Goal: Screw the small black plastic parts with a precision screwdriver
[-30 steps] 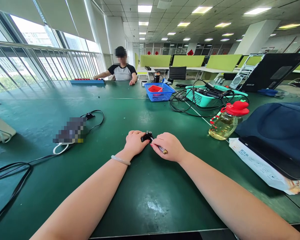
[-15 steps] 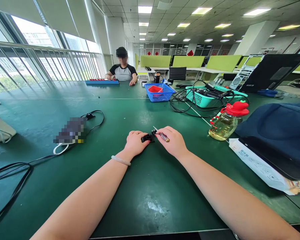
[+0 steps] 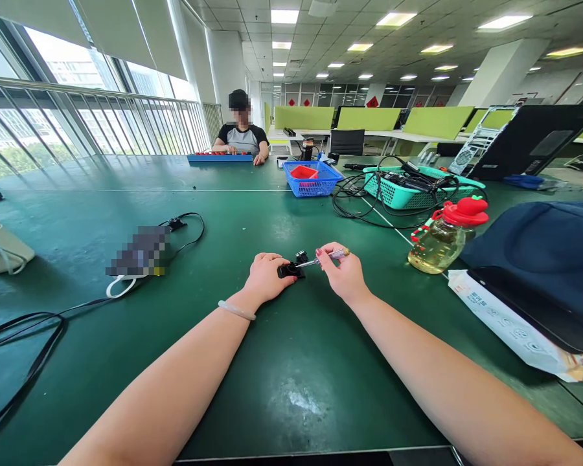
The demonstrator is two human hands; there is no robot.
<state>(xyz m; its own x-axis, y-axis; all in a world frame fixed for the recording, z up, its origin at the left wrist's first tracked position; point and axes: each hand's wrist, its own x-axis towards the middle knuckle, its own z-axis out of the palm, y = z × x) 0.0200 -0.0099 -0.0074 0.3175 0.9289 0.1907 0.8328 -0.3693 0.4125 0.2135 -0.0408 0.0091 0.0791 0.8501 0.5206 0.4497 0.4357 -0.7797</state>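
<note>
On the green table point(image 3: 282, 349), a small black part point(image 3: 291, 270) is gripped by my left hand point(image 3: 266, 279), with the thumb along its near side. Its exact kind is too small to make out. A screwdriver point(image 3: 336, 255) with a clear handle sits in the closed fingers of my right hand point(image 3: 342, 275). Its metal shaft points left, and the tip meets or lies very close to the black part. A smaller black piece with light metal bits point(image 3: 301, 256) is at the far side of that part; whether they are joined I cannot tell.
Rightward stand a red-lidded bottle point(image 3: 434, 249), a navy bag point(image 3: 539, 239) and a white packet point(image 3: 500, 317). Further back are a blue basket point(image 3: 315, 186) and a teal basket point(image 3: 398, 199) with cables. A black cable point(image 3: 34, 315) lies left. Another person point(image 3: 243, 137) sits opposite.
My right hand has turned the screwdriver from pointing away and left to lying nearly level, with its tip at the black part. The person opposite has shifted the blue tray rightward.
</note>
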